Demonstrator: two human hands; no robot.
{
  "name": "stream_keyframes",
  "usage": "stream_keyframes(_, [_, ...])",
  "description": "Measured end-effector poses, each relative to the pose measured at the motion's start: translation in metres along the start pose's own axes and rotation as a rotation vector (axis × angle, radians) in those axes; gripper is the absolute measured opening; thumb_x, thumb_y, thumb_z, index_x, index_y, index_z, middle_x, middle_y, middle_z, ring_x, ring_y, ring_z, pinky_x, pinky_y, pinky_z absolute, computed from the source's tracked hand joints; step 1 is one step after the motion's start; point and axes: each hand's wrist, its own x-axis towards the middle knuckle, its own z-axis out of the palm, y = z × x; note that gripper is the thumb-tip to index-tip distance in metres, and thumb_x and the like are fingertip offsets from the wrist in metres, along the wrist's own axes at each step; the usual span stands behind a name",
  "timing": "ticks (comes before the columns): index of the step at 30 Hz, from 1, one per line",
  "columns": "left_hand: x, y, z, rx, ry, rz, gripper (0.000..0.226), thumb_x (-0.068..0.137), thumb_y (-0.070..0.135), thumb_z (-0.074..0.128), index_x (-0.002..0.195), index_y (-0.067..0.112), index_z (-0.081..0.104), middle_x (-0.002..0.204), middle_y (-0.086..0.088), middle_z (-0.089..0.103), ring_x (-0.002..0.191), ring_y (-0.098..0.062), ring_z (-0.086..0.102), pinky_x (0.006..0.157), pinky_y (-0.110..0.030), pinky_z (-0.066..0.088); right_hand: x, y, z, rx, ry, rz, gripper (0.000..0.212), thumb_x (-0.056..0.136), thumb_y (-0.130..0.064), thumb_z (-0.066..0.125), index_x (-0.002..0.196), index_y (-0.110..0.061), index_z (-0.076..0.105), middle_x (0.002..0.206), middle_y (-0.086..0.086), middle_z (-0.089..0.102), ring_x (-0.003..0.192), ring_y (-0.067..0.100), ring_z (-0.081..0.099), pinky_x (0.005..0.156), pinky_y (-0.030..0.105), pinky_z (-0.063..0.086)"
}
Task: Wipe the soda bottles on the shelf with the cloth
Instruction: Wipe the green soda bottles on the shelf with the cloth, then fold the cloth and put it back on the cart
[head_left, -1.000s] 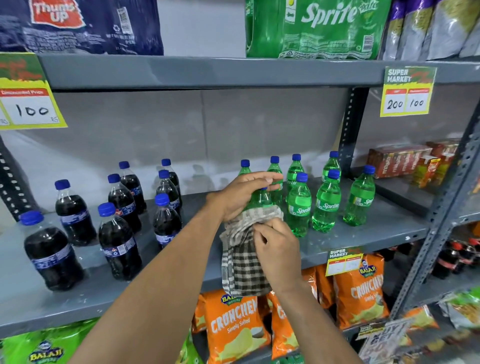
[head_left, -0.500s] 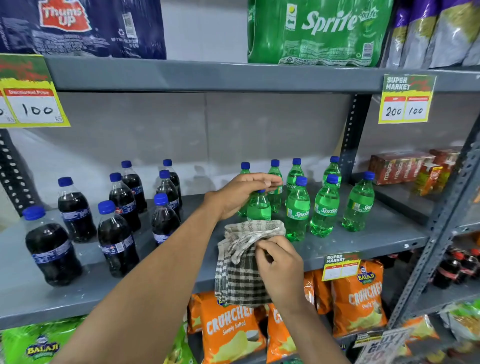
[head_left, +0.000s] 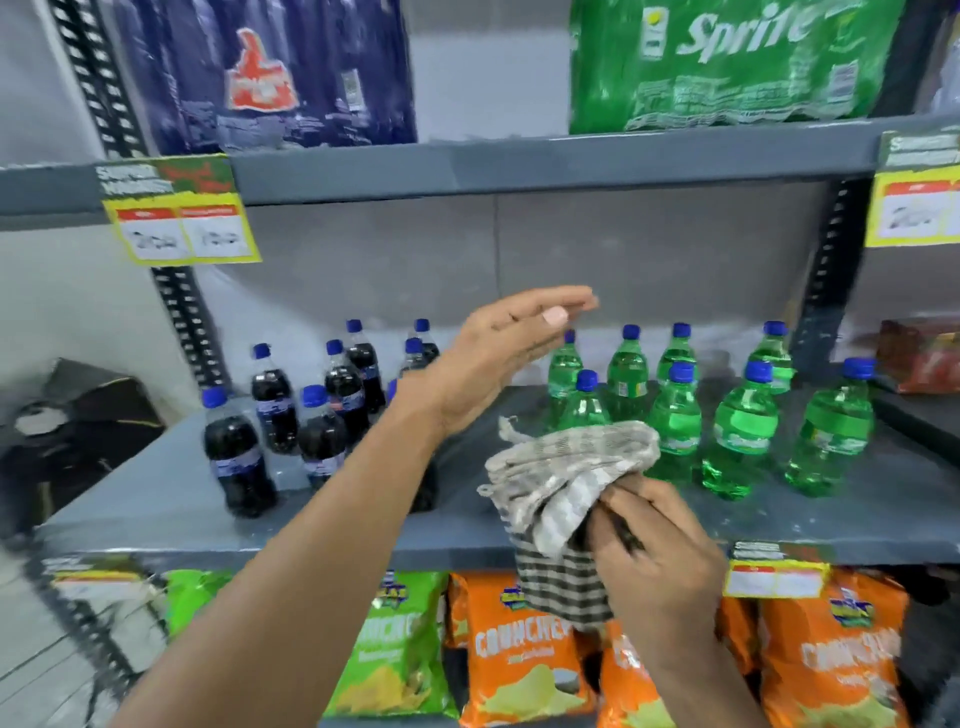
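Note:
Several green Sprite bottles (head_left: 675, 415) with blue caps stand on the right half of the grey middle shelf (head_left: 156, 499). Several dark cola bottles (head_left: 236, 457) stand on its left half. My left hand (head_left: 509, 353) hovers open, fingers stretched flat, above and left of the green bottles, touching none. My right hand (head_left: 649, 551) is shut on a checked grey cloth (head_left: 566, 478), bunched in front of the nearest green bottle (head_left: 584, 400) at the shelf's front edge. The view is motion-blurred.
Wrapped multipacks of cola (head_left: 270, 73) and Sprite (head_left: 727, 62) sit on the shelf above. Yellow price tags (head_left: 182, 223) hang from the shelf edges. Orange and green chip bags (head_left: 519, 649) fill the shelf below. A black upright post (head_left: 826, 280) stands right of the green bottles.
My left hand has let go of the green bottle's top and lifted up, open. The cloth has come off the bottle, which stands on the shelf. The view has swung left.

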Motion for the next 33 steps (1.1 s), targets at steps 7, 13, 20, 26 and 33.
stream_keyframes(7, [-0.123,0.006,-0.007,0.158,0.025,-0.229,0.038,0.101,0.017,0.056,0.139,0.019,0.058,0.139,0.000,0.065,0.134,-0.016,0.057,0.110,-0.034,0.047,-0.019,-0.049,0.019,0.354,-0.071,0.101,0.014,0.091,-0.009,0.066,0.086,0.000,0.077,0.094,0.000,0.066,0.090,0.015,0.065,0.082,0.031,0.054])
stream_keyframes(13, [-0.215,0.026,-0.032,0.300,0.153,-0.382,0.036,0.099,0.014,0.063,0.135,0.016,0.061,0.122,-0.035,0.064,0.104,-0.045,0.066,0.096,-0.064,0.049,-0.038,-0.127,0.040,0.621,-0.274,0.138,0.011,0.090,-0.011,0.070,0.098,-0.011,0.076,0.103,-0.004,0.068,0.092,0.016,0.068,0.083,0.025,0.051])
stream_keyframes(20, [-0.348,0.050,-0.101,0.228,0.401,-0.395,0.063,0.081,0.016,0.085,0.138,0.023,0.058,0.137,-0.002,0.067,0.121,-0.022,0.067,0.104,-0.047,0.052,-0.069,-0.252,0.081,0.675,-0.454,-0.095,0.012,0.089,-0.007,0.063,0.094,-0.012,0.072,0.101,-0.006,0.060,0.083,0.020,0.053,0.081,0.015,0.038])
stream_keyframes(26, [-0.487,0.080,-0.183,0.240,0.426,-0.491,0.075,0.080,-0.016,0.069,0.139,0.024,0.047,0.127,-0.017,0.066,0.100,-0.017,0.067,0.089,-0.041,0.053,-0.111,-0.390,0.118,0.869,-0.502,0.062,0.015,0.074,-0.009,0.078,0.081,-0.022,0.076,0.094,-0.013,0.067,0.083,0.011,0.066,0.077,0.020,0.050])
stream_keyframes(33, [-0.609,0.123,-0.248,0.659,0.316,-0.585,0.073,0.085,-0.002,0.064,0.142,0.033,0.037,0.125,-0.009,0.070,0.110,-0.025,0.067,0.091,-0.042,0.056,-0.159,-0.504,0.155,0.870,-0.972,0.451,0.062,0.064,-0.052,0.082,0.120,-0.039,0.061,0.092,-0.009,0.072,0.071,0.010,0.068,0.063,0.029,0.058])
